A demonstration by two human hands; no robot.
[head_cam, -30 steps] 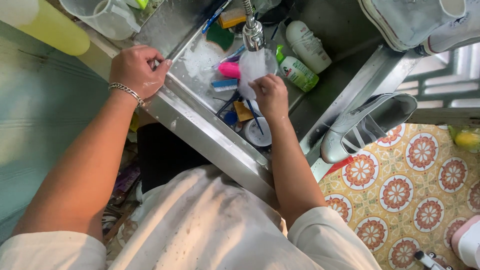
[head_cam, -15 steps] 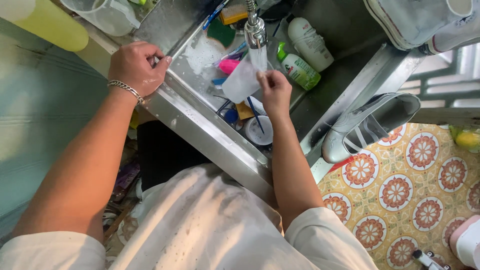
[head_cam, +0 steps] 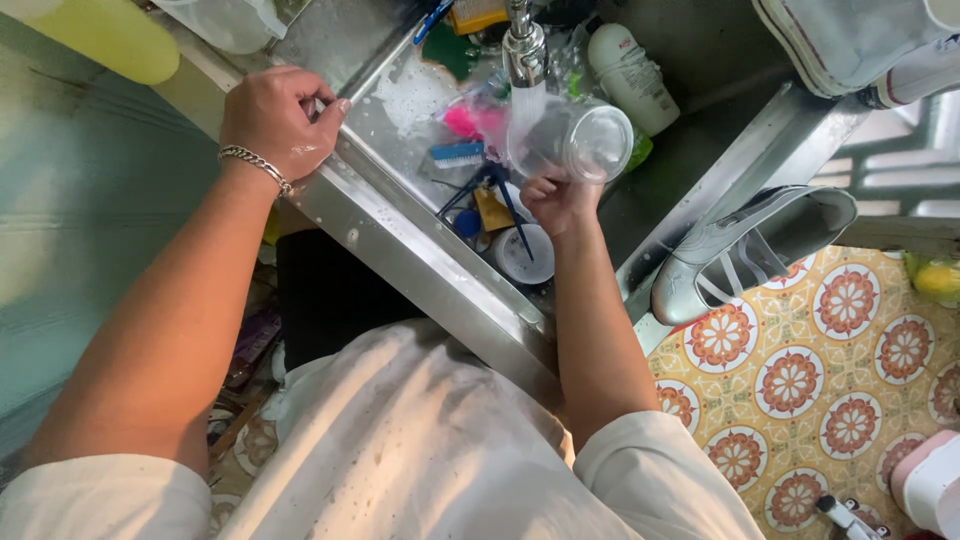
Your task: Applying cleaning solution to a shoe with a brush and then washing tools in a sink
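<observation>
My right hand (head_cam: 560,203) holds a clear plastic cup (head_cam: 575,140) tilted on its side under the running tap (head_cam: 524,45), with water streaming onto it. My left hand (head_cam: 277,120), with a metal bracelet on the wrist, grips the front rim of the steel sink (head_cam: 420,255). Inside the sink lie a blue brush (head_cam: 458,153), a pink item (head_cam: 466,120), a round white lid (head_cam: 523,255) and soap foam.
A white bottle (head_cam: 632,65) and a green sponge (head_cam: 455,50) sit at the sink's back. A grey shoe (head_cam: 750,255) rests on the ledge to the right, above patterned floor tiles (head_cam: 830,370). A yellow bottle (head_cam: 110,35) and a clear jug (head_cam: 225,18) stand at upper left.
My right hand has turned the cup from upright to lying sideways under the water stream. My left hand has stayed on the sink rim.
</observation>
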